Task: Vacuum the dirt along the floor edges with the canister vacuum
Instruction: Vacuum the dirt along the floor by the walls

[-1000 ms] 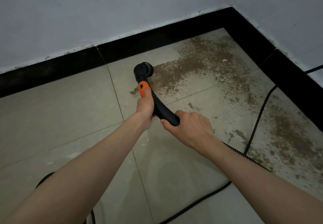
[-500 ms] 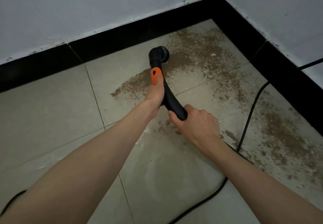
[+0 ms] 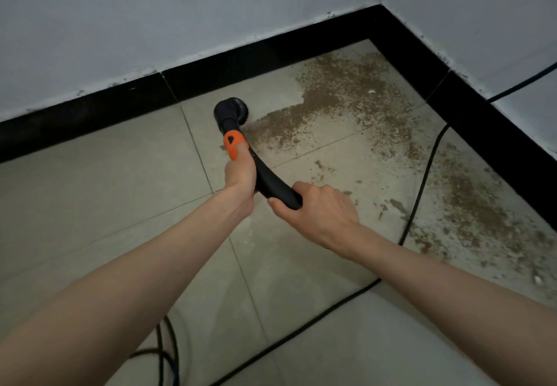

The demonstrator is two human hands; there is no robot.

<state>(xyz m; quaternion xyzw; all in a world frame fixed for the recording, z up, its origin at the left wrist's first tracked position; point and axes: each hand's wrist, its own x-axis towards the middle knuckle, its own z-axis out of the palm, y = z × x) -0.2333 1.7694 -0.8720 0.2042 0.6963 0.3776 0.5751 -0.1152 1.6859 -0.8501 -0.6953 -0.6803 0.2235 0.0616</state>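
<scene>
The left hand (image 3: 239,174) is wrapped round the curved black vacuum handle (image 3: 272,182) just behind its orange collar (image 3: 234,143), grip clamped tight. Ahead of the collar, the round brush nozzle (image 3: 230,111) sits on the tiled floor (image 3: 90,192) near the black skirting (image 3: 90,114), at the left edge of the brown dirt (image 3: 340,96). The right hand (image 3: 319,213) clamps the handle's rear end, thumb underneath. A black cable (image 3: 422,180) trails across the dirt to the right. No writing is legible.
</scene>
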